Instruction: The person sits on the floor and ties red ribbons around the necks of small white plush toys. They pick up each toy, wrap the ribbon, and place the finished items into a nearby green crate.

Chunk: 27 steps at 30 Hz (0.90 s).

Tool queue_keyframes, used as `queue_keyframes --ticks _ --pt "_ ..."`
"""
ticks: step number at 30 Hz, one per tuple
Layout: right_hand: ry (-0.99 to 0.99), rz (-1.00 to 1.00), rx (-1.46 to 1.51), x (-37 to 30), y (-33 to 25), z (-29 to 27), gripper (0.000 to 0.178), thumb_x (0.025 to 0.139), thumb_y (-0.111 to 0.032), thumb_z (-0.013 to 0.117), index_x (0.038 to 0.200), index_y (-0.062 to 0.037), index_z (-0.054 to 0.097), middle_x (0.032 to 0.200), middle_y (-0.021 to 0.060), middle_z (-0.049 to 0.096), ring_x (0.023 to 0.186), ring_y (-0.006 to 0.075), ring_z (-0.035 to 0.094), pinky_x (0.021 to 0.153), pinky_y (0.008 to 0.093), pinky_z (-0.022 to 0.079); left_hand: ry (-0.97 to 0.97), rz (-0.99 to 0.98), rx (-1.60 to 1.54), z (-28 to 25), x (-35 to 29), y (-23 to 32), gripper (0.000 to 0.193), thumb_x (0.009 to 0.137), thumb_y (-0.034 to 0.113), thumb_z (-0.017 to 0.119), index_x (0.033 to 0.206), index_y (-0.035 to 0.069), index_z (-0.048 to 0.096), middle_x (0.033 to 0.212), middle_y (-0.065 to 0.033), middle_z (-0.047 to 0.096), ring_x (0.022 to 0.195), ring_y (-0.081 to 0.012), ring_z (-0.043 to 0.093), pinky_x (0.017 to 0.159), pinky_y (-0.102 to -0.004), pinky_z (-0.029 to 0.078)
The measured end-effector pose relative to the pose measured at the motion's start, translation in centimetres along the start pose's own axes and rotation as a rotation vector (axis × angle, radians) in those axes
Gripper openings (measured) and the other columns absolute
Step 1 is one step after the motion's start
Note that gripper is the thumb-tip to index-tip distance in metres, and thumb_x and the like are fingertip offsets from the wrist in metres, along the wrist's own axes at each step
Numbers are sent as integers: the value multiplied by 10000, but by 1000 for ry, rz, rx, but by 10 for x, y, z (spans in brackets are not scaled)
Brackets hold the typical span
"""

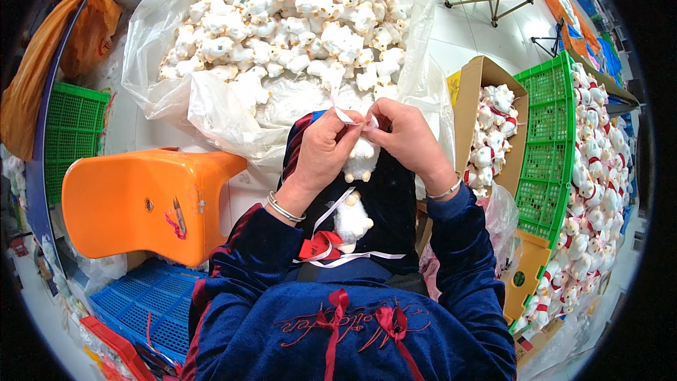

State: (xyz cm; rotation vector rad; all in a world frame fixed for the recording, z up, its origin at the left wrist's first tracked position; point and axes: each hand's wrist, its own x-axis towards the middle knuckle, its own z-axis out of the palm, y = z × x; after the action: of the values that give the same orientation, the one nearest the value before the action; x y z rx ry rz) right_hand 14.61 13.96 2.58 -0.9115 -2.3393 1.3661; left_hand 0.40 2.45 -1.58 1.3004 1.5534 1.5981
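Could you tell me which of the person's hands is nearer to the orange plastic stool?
Left. The left hand is just right of the orange plastic stool, holding the small white plush toy; the right hand is beyond it, farther right.

I count two hands at work, my left hand (321, 152) and my right hand (409, 137), with one white plush toy (362, 157) between them and one more plush toy (352, 220) on my lap. There is one orange stool (141, 201), one cardboard box (471, 95), two green crates (546, 148) (70, 130) and one blue crate (144, 307). The toys in the one clear bag (211, 109) are too many to count.
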Motion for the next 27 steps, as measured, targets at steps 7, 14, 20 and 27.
queue_keyframes --ticks 7,14,20,27 --pt "112 -293 -322 2 4 18 106 848 -110 676 916 -39 636 785 177 644 787 388 660 670 442 516 -11 4 8 -2 0 9 101 899 -15 690 997 10 690 972 -78 665 893 -155 645 773 -268 510" --pt "-251 37 48 2 1 -14 193 898 -145 694 1034 -9 713 825 104 716 739 194 670 688 328 528 -49 139 14 -5 0 6 126 867 -35 721 980 15 701 945 -80 695 886 -193 647 788 -294 514" --pt "-316 146 253 -3 2 -32 185 951 -141 689 1043 19 702 822 18 683 774 77 594 736 258 508 -56 136 41 -7 -5 8 126 855 -36 736 967 13 705 950 -94 699 885 -205 658 796 -302 520" --pt "-49 39 516 -7 14 -30 200 1026 -183 593 1054 -4 677 1055 55 698 977 112 628 868 272 503 12 163 112 -9 -11 8 131 842 -38 734 956 11 692 935 -106 694 854 -230 676 759 -309 534"
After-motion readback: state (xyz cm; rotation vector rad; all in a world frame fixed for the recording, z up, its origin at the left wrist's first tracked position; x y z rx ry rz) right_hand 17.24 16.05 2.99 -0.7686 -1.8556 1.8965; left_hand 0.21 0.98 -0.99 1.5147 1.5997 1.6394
